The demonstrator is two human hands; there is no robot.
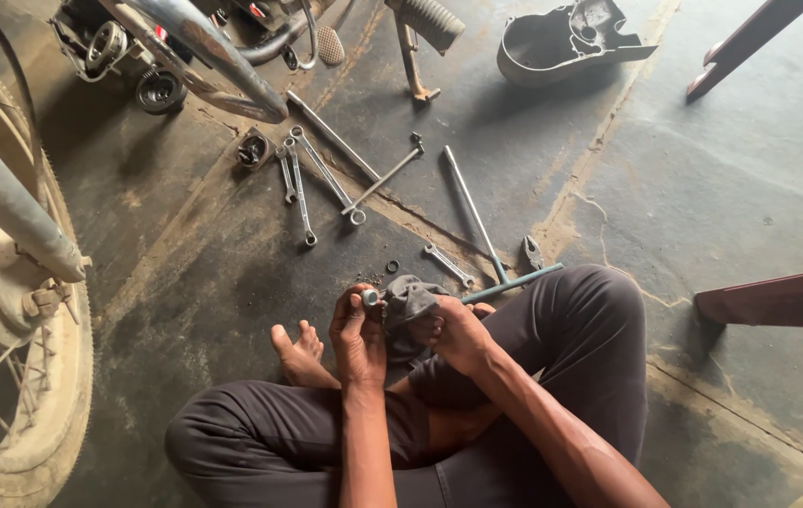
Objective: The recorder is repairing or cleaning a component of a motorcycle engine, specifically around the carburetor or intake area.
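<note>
Hands wiping a small part over crossed legs.
Left hand (356, 329) pinches a small round metal part (370, 297); right hand (453, 331) grips a grey rag (408, 303) against it. Cleaning seems underway. Spanners (300, 183) and a T-handle wrench (491, 249) lie on the concrete floor (721, 160) ahead.

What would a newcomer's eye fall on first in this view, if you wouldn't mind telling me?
Most likely the two hands at the centre: the left hand pinches a small round metal part, while the right hand grips a dark grey rag beside it. Next, the spanners and a long T-handle wrench scattered on the concrete floor just beyond. At the far left stands a dusty spoked wheel.
</note>
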